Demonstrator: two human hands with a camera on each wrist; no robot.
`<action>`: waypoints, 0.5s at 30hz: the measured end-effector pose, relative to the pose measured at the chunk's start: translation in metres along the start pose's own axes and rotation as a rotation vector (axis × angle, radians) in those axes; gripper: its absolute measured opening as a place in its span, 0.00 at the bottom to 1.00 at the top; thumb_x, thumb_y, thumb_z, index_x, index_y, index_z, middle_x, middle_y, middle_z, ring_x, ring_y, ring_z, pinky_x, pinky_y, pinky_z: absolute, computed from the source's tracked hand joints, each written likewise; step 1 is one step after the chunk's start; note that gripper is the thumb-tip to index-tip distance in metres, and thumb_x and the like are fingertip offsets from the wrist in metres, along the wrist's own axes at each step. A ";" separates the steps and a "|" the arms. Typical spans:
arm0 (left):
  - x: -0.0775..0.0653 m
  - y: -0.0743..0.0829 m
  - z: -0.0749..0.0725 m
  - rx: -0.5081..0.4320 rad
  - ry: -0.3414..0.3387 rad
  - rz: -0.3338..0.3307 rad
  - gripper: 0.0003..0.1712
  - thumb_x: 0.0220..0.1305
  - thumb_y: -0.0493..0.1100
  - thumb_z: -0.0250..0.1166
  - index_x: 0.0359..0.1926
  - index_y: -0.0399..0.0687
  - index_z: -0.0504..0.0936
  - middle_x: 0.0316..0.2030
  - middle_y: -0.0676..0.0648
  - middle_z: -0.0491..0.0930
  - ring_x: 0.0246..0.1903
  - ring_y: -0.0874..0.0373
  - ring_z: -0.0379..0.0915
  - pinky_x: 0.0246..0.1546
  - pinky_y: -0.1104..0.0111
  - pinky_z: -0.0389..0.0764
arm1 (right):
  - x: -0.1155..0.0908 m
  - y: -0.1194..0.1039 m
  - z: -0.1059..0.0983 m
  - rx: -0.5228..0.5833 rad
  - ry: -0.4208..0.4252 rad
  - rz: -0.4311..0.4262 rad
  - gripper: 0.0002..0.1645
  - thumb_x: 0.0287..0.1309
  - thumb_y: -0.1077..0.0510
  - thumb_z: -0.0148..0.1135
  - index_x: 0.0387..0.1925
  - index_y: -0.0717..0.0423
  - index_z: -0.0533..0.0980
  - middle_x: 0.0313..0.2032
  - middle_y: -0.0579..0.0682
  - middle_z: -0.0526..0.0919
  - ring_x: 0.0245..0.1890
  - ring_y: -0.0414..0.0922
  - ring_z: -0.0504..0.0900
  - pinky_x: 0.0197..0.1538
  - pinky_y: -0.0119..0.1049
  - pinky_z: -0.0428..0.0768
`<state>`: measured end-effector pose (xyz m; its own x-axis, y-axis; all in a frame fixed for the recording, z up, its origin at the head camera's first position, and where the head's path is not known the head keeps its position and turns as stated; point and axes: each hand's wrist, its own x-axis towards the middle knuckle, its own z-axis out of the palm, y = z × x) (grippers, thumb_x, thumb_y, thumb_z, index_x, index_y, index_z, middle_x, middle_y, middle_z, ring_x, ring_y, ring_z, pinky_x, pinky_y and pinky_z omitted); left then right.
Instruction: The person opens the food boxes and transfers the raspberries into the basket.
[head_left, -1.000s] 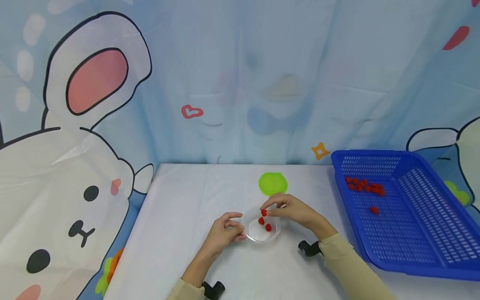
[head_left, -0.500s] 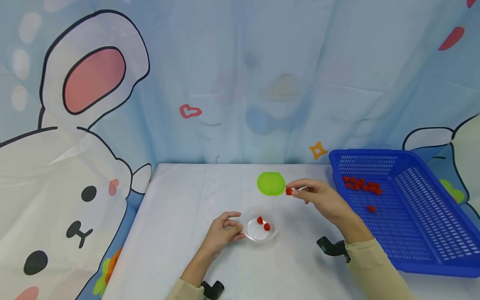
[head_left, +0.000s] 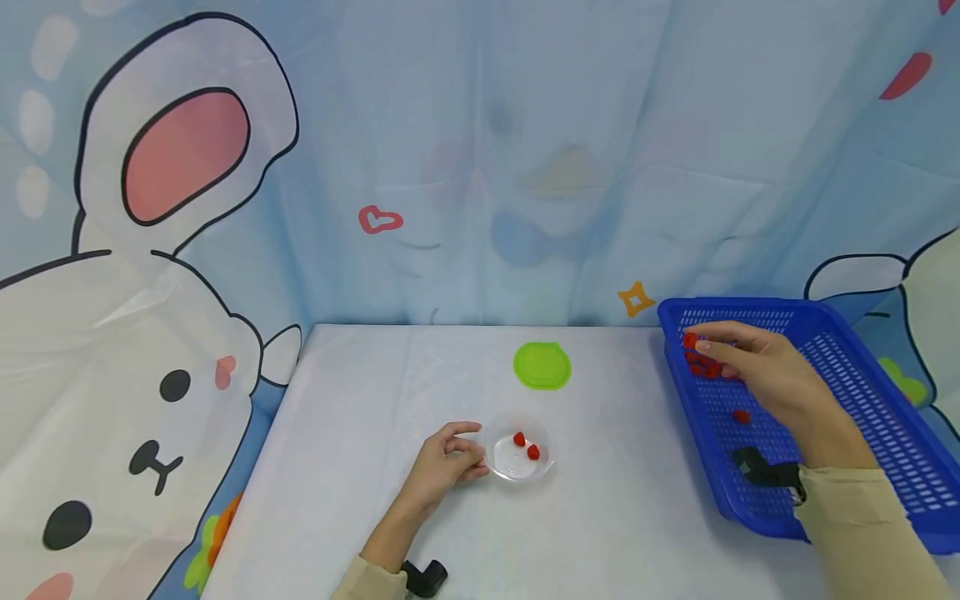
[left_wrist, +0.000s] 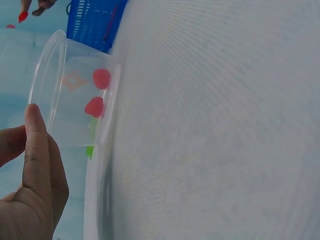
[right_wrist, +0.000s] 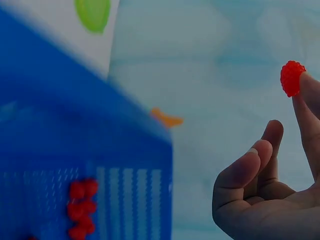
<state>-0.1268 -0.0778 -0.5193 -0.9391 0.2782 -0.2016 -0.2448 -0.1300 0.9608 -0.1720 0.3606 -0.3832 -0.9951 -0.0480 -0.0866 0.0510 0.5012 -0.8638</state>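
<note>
In the head view a clear plastic bowl [head_left: 517, 477] stands on the white table with two red toy raspberries [head_left: 533, 452] inside. My left hand [head_left: 444, 467] rests at the bowl's left side; in the left wrist view a straight fingertip touches the rim, and no grip around it shows. Over the far left part of the blue basket [head_left: 772, 492], my right hand [head_left: 780, 383] pinches another raspberry [right_wrist: 291, 78] between thumb and finger, the other fingers loosely bent. Beneath that hand several raspberries [head_left: 703, 367] lie in the basket, partly hidden. One raspberry [head_left: 741, 417] lies apart.
A green lid [head_left: 542, 366] lies flat behind the bowl. The basket's raised rim borders the right side of the table [head_left: 360, 392]. A printed curtain [head_left: 480, 167] hangs along the table's back edge.
My right hand has carried its raspberry away from the bowl, rightward past the green lid to above the basket. The left hand and the bowl have stayed in place.
</note>
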 end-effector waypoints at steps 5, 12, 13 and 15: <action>0.000 0.000 -0.001 0.000 0.004 0.004 0.25 0.67 0.31 0.65 0.63 0.32 0.71 0.36 0.43 0.79 0.34 0.54 0.81 0.41 0.62 0.87 | 0.011 0.028 -0.025 0.066 -0.021 0.094 0.36 0.69 0.37 0.57 0.71 0.46 0.68 0.70 0.45 0.58 0.70 0.59 0.51 0.66 0.61 0.63; 0.000 -0.001 -0.002 -0.006 0.011 -0.002 0.25 0.67 0.31 0.65 0.63 0.32 0.72 0.36 0.43 0.79 0.33 0.54 0.82 0.41 0.61 0.87 | 0.026 0.069 -0.046 0.146 -0.007 0.161 0.36 0.69 0.36 0.55 0.73 0.42 0.66 0.60 0.35 0.65 0.70 0.59 0.48 0.68 0.69 0.52; 0.000 -0.001 -0.002 -0.007 0.011 -0.003 0.25 0.67 0.31 0.65 0.63 0.32 0.72 0.36 0.43 0.79 0.33 0.54 0.82 0.41 0.62 0.87 | 0.027 0.074 -0.048 0.149 -0.007 0.169 0.36 0.69 0.35 0.55 0.73 0.41 0.66 0.58 0.33 0.65 0.71 0.60 0.48 0.68 0.69 0.53; 0.000 -0.001 -0.002 -0.007 0.011 0.000 0.25 0.66 0.31 0.65 0.63 0.32 0.72 0.36 0.43 0.79 0.32 0.54 0.82 0.41 0.62 0.87 | 0.030 0.082 -0.052 0.168 -0.009 0.190 0.35 0.69 0.35 0.55 0.73 0.39 0.67 0.56 0.30 0.65 0.71 0.61 0.47 0.68 0.68 0.54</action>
<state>-0.1271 -0.0793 -0.5205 -0.9415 0.2682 -0.2040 -0.2469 -0.1367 0.9594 -0.2019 0.4451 -0.4307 -0.9655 0.0254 -0.2593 0.2514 0.3516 -0.9018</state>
